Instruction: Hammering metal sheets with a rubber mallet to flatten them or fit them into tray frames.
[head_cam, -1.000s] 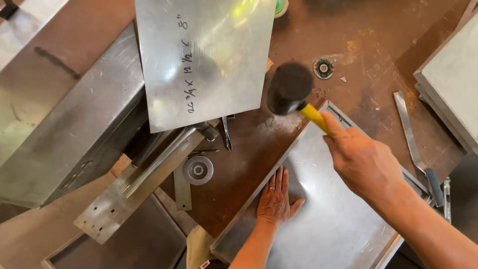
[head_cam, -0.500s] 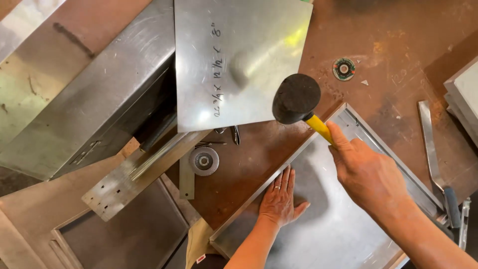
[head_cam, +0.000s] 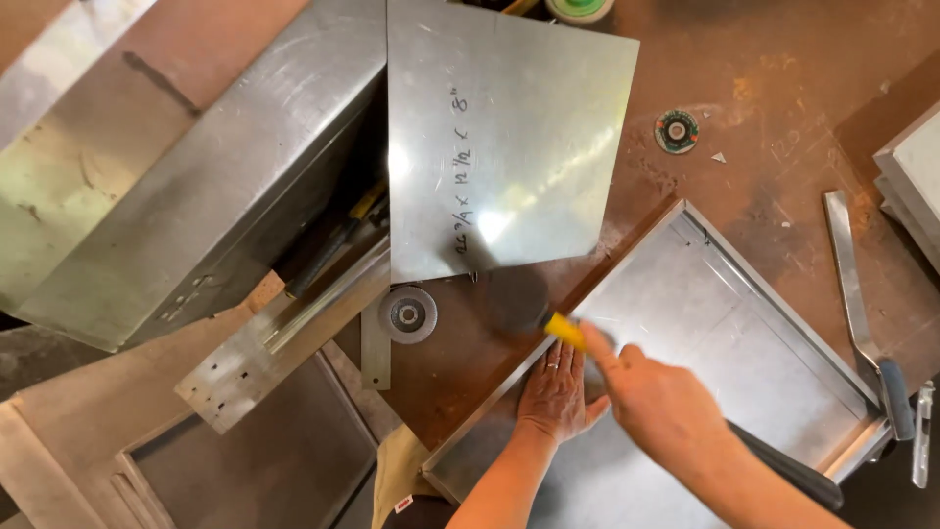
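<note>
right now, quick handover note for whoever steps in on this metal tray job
Right hand grips the yellow-handled mallet, its black head blurred at the tray's near-left edge. Left hand lies flat inside the sheet-metal tray, pressing it to the workbench. Loose marked metal sheet lies behind. The raised left lip looks formed; how much hammering remains cannot be told.

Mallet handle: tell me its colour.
Yellow near the head on the mallet handle, clearest in the head view.
</note>
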